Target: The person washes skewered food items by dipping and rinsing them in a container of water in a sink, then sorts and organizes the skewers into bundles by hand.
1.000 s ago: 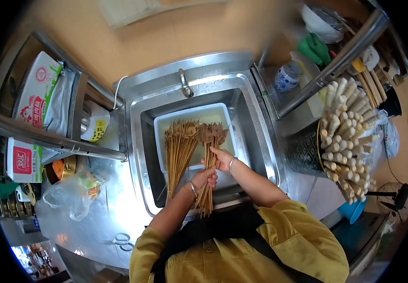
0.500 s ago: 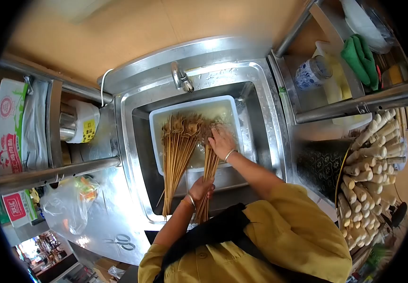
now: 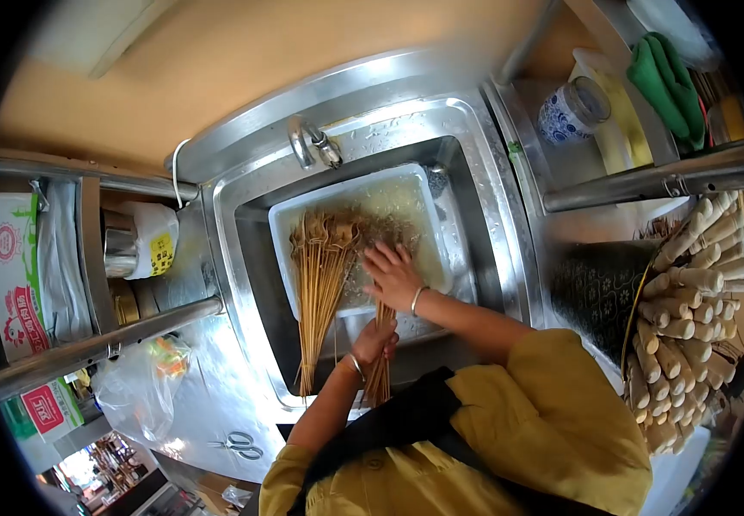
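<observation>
My left hand [image 3: 375, 342] is wrapped round the lower sticks of a bundle of skewers [image 3: 379, 380], near the front of the sink. Farther up the same bundle lies my right hand [image 3: 396, 277], its fingers spread over the skewers near the food end. The heads of this bundle are partly hidden by that hand and the water. A larger bunch of skewers [image 3: 322, 288], with brown wavy food pieces at the top, rests to the left. Its sticks lean over the rim of a white tub [image 3: 280, 258] holding cloudy water.
A steel sink [image 3: 467, 215] surrounds the tub, with a faucet [image 3: 314, 144] behind. Scissors [image 3: 239, 445] and a plastic bag [image 3: 135, 391] lie on the left counter. Many wooden-handled items [image 3: 677, 327] fill a dark container [image 3: 596, 279] at right. A patterned jar [image 3: 564, 116] stands on the right shelf.
My right hand has shifted slightly left and down along the bundle, with its fingers more spread. My left hand still grips the sticks. The whole view has tilted a little.
</observation>
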Action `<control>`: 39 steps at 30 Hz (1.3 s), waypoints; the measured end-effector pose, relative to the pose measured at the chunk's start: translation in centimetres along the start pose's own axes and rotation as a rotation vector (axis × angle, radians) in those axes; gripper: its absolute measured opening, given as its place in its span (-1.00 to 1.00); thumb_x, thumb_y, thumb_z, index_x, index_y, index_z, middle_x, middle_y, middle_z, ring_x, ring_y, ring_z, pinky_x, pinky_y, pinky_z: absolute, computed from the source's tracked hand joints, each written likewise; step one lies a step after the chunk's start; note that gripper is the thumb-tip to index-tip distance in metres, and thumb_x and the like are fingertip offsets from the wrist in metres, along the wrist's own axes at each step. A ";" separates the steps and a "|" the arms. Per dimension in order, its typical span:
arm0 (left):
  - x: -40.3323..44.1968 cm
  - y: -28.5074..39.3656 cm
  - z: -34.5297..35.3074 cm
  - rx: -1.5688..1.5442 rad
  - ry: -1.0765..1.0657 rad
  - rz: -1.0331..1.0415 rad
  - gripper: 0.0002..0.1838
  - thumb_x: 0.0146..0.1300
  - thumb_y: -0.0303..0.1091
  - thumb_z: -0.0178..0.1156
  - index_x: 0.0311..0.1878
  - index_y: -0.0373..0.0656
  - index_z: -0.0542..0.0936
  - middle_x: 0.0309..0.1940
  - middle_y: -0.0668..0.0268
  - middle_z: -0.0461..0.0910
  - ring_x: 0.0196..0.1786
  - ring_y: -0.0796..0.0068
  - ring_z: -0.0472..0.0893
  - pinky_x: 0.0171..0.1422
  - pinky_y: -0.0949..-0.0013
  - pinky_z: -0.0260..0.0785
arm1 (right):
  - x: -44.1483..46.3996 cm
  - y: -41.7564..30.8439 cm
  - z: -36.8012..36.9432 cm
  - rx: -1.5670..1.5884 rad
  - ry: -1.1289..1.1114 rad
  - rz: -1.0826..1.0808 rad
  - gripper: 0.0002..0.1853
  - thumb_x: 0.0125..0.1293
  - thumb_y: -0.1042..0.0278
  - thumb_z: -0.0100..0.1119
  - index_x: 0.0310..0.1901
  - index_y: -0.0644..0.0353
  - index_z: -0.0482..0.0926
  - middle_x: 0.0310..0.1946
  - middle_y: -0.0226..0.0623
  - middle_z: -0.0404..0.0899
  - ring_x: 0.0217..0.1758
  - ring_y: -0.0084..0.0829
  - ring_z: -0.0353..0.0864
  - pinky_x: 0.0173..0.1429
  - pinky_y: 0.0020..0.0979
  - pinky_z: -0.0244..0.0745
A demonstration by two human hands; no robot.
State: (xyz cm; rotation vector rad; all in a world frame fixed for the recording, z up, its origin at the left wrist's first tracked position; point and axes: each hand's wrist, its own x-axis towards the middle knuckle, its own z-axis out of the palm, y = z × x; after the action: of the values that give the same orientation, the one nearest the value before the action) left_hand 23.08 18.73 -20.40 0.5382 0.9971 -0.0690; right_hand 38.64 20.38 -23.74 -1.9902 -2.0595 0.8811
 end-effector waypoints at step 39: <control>1.2 -0.8 -0.1 0.071 0.001 0.008 -0.81 0.25 -0.21 0.10 -0.30 -0.08 0.34 -0.61 0.40 0.38 -0.66 0.61 0.33 -0.61 0.53 0.22 | -2.3 -1.4 1.6 0.090 0.194 0.226 -0.40 0.20 -0.08 -0.01 0.21 0.06 0.29 0.36 -0.04 -0.11 0.36 0.01 0.01 0.37 -0.12 -0.04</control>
State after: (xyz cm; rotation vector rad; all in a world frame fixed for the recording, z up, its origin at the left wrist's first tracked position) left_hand 23.42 18.32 -21.77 0.6069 0.9959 -0.0977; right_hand 36.94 17.81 -23.68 -2.1930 -1.6884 0.7662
